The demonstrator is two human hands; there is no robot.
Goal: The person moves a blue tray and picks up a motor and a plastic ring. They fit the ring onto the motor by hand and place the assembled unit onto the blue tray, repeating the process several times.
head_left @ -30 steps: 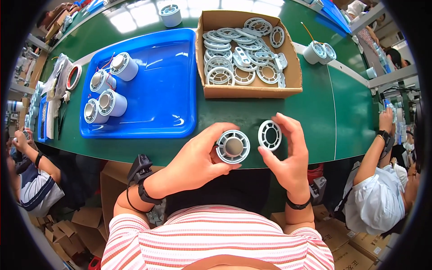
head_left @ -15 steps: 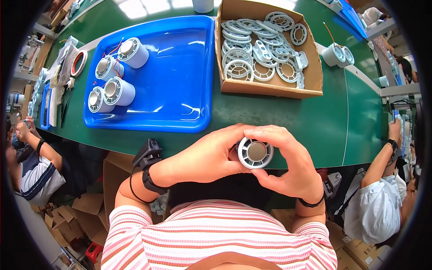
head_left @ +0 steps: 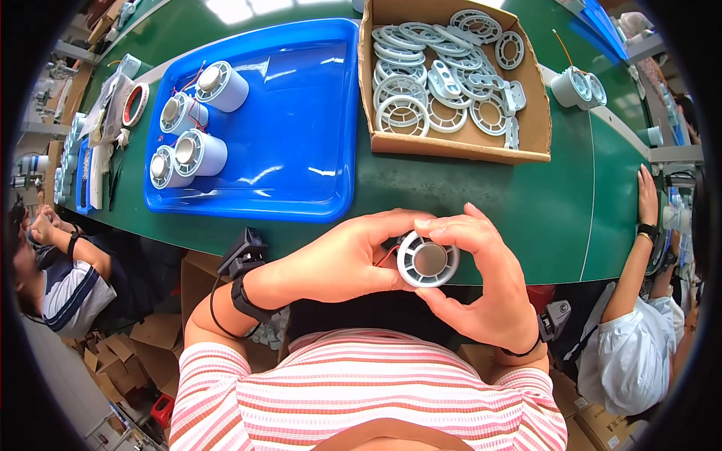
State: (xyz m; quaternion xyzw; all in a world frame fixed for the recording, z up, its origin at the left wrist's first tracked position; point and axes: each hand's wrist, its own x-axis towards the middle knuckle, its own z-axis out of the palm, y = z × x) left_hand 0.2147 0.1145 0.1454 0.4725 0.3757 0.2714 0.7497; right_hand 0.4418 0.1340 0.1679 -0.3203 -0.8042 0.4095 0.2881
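Between my hands, at the table's near edge, is a white round housing with a spoked ring and a grey metal disc in its centre. My left hand grips it from the left, and a red wire shows beside those fingers. My right hand curves around the other side, fingertips on the upper rim and thumb at the lower rim. The housing's spoked end faces up; its body below is hidden. Several similar white cylinders with red wires stand in the left part of a blue tray.
A cardboard box of loose white spoked rings stands right of the tray. Farther right are two joined white cylinders with an orange wire. A red-and-white ring lies left of the tray. Other people sit at both sides.
The housing has turned slightly in my hands, and more red wire shows. My right index finger has lifted at its tip. The person on the right now has a hand laid on the table.
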